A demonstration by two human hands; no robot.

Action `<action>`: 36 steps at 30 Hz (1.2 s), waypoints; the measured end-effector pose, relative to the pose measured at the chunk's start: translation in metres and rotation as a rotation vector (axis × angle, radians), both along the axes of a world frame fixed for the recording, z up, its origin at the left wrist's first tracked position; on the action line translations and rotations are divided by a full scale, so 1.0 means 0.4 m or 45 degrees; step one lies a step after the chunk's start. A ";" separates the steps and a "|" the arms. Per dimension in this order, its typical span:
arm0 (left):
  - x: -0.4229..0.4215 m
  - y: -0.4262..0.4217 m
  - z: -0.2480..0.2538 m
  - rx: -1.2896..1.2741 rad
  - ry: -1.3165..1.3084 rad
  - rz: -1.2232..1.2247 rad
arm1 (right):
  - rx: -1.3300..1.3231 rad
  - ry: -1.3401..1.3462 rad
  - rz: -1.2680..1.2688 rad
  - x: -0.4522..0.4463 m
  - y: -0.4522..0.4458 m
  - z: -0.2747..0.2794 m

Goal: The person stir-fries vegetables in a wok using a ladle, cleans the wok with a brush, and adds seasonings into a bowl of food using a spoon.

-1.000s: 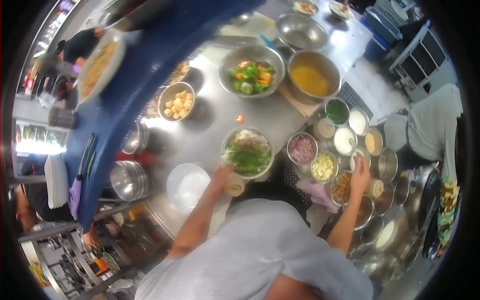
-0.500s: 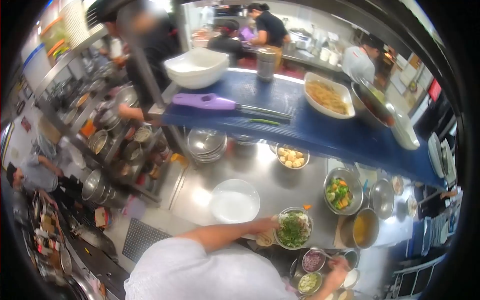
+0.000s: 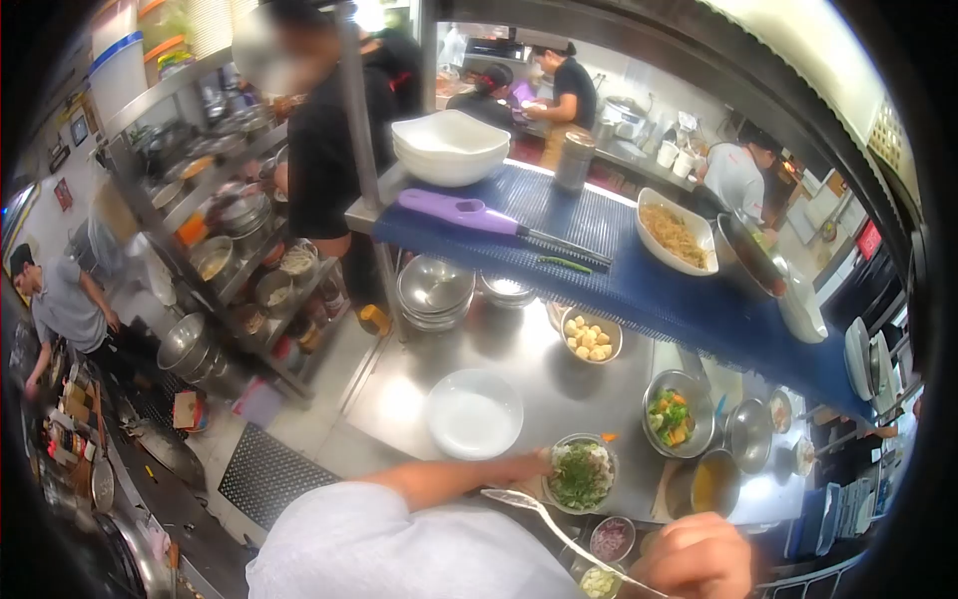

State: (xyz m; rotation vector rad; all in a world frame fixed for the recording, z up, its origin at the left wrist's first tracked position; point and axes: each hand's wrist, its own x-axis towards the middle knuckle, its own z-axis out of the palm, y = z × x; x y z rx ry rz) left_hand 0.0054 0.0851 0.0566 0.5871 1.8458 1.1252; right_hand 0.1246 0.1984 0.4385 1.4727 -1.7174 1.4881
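My left hand (image 3: 521,468) grips the left rim of a metal bowl (image 3: 582,472) of chopped green herbs over white pieces; its fingertips are small and blurred. Close to the camera, my right hand (image 3: 704,559) is closed around the handle of a metal spoon (image 3: 539,511), whose head points up and left, in front of the bowl's lower left side. Beneath the spoon are a small bowl of chopped purple onion (image 3: 612,540) and a small bowl of pale green pieces (image 3: 599,581), partly covered. A white bowl (image 3: 475,413) sits left of the herb bowl.
Bowls of mixed vegetables (image 3: 675,415), yellow liquid (image 3: 717,483) and pale chunks (image 3: 591,337) stand on the steel counter (image 3: 399,379). Overhead, a blue-matted shelf (image 3: 609,235) holds a purple lighter (image 3: 459,211), stacked white bowls (image 3: 451,150) and a noodle dish (image 3: 677,232). Several people work nearby.
My right hand has risen from the small bowls toward the camera, bringing the spoon up with it. My left hand stays at the herb bowl. The whole view has shifted and tilted slightly.
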 end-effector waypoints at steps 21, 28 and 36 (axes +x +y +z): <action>-0.023 0.033 -0.099 0.017 -0.515 0.347 | -0.150 -0.234 -0.596 0.115 0.137 -0.136; -0.051 0.014 -0.171 0.002 -0.687 0.338 | 0.129 -1.015 -1.818 0.149 0.227 -0.647; -0.077 0.043 -0.157 -0.120 -0.691 0.362 | -1.039 -1.007 -2.882 0.626 0.502 -0.723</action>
